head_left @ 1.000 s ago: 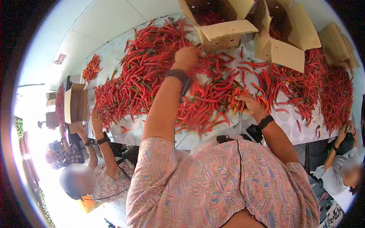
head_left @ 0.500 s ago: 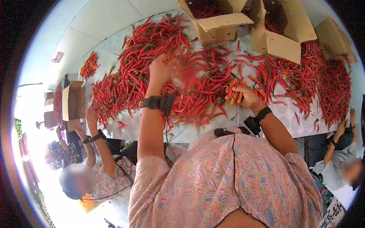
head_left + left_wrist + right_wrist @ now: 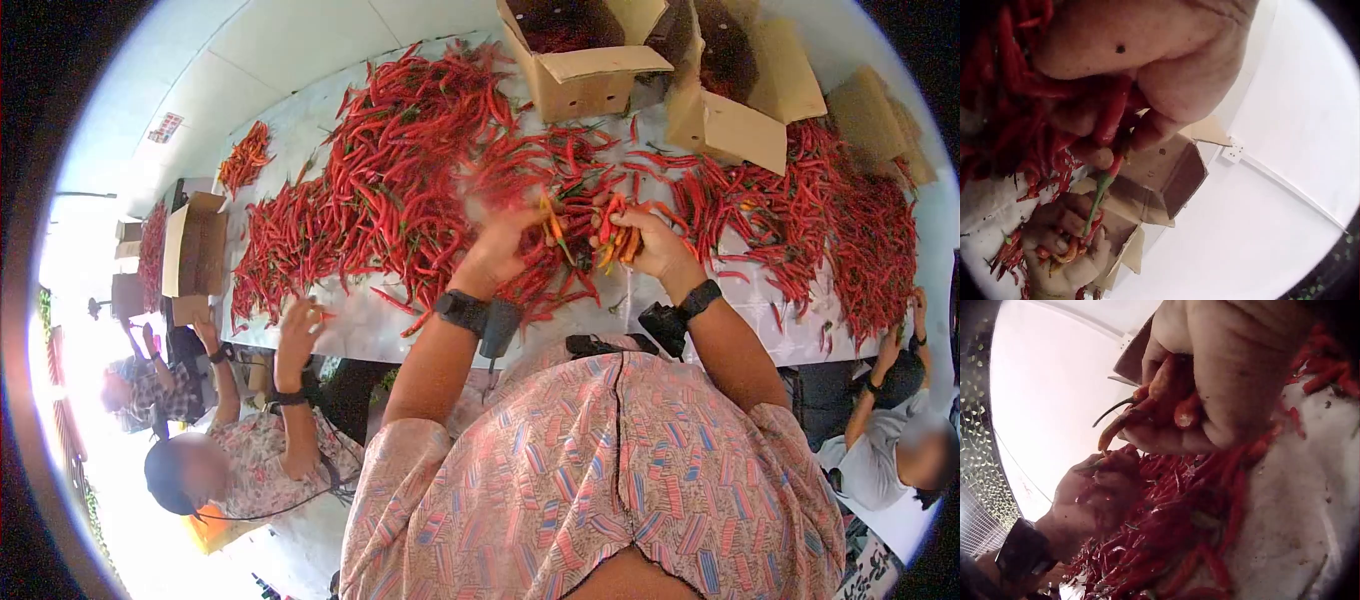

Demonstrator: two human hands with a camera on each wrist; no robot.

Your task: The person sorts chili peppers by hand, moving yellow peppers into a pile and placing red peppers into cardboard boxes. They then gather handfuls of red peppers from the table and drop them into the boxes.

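My left hand (image 3: 497,252) pinches an orange-yellow chili (image 3: 551,222) with a green stem, over the middle of the red chili heap (image 3: 390,170). In the left wrist view, a red chili (image 3: 1112,115) with its green stem (image 3: 1097,197) hangs between the thumb and fingers. Close on the right, my right hand (image 3: 657,246) grips a small bunch of orange and red chilies (image 3: 622,243), their stems poking out. The right wrist view shows that bunch (image 3: 1163,384) inside curled fingers, with the left hand (image 3: 1100,494) just beyond.
Cardboard boxes (image 3: 590,90) with open flaps stand along the back, another box (image 3: 200,255) at the left. More red chilies (image 3: 870,250) cover the right of the white table (image 3: 750,262). A small orange pile (image 3: 245,160) lies far left. People work at both sides (image 3: 250,460).
My left hand has come back from the upper part of the heap toward the right hand, now with an orange-yellow chili. The right hand keeps its bunch. The person at left lifted a hand.
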